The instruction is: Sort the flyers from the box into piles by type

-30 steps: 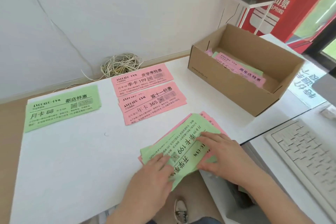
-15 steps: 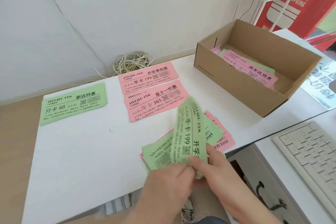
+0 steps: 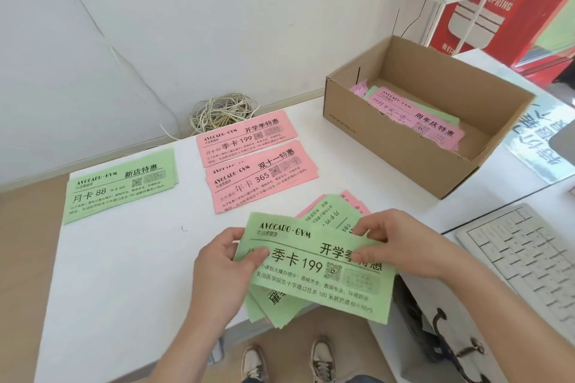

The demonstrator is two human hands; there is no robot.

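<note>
I hold a green flyer (image 3: 314, 270) level above the table's front edge. My left hand (image 3: 224, 270) pinches its left end, and my right hand (image 3: 401, 246) pinches its upper right edge. Under it lies a loose stack of green and pink flyers (image 3: 329, 211). Sorted piles sit further back: a green pile (image 3: 119, 185) at the left, a pink pile (image 3: 245, 137) in the middle, and a second pink pile (image 3: 261, 177) just in front of it. The cardboard box (image 3: 392, 146) at the right holds more pink and green flyers (image 3: 413, 116).
A coil of pale cord (image 3: 222, 110) lies against the wall behind the pink piles. A white keyboard (image 3: 529, 261) sits on a lower desk at the right. A red sign (image 3: 497, 6) and a white stand rise behind the box. My shoes (image 3: 286, 361) show below the table edge.
The green flyer lay on the loose stack under both hands, then was lifted on edge. Now it is turned flat and readable, one hand at each end. The view swung left.
</note>
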